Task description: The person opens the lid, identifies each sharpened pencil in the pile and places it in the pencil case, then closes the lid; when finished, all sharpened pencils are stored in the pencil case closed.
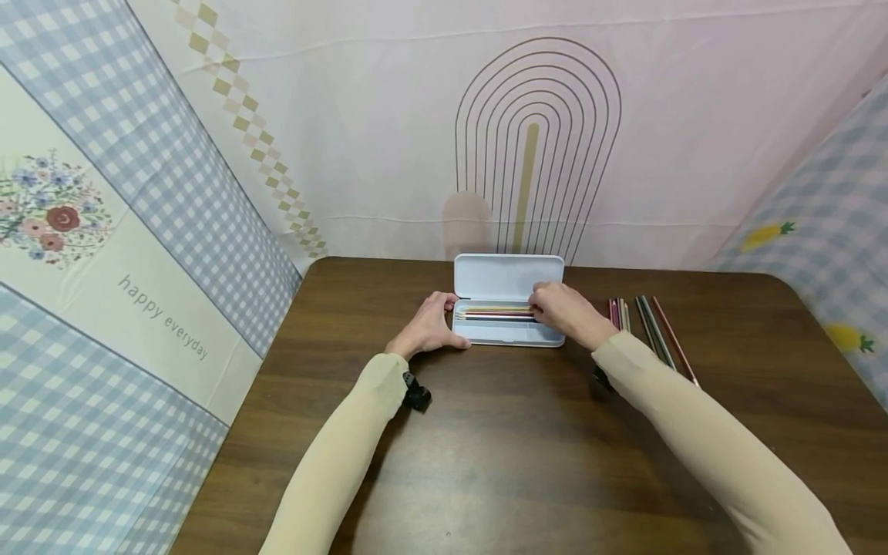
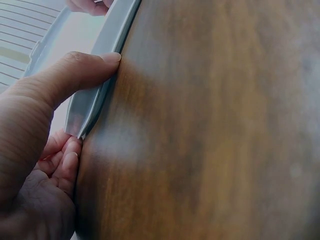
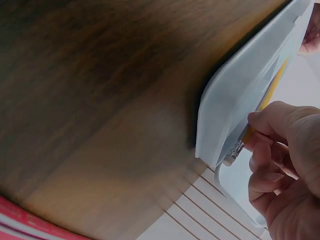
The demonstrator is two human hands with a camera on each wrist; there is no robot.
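Observation:
An open white pencil case [image 1: 479, 333] lies on the table with its lid raised at the back. Several colored pencils [image 1: 494, 313] lie lengthwise inside it. My left hand [image 1: 428, 324] grips the left end of the case, its thumb along the front wall and its fingers curled at the end. Over the right half of the case, my right hand [image 1: 565, 311] pinches a yellow pencil [image 3: 274, 86] between thumb and fingers. That pencil's metal band and eraser stick out near the right end of the case. In the head view, the hand hides this end.
To the right of the case lie reddish and tan pencils [image 1: 619, 314], dark green pencils [image 1: 654, 331] and long reddish-brown pencils [image 1: 674, 339], partly behind my right sleeve. The brown wooden table [image 1: 499, 447] meets a hanging patterned cloth [image 1: 375, 154] at the back.

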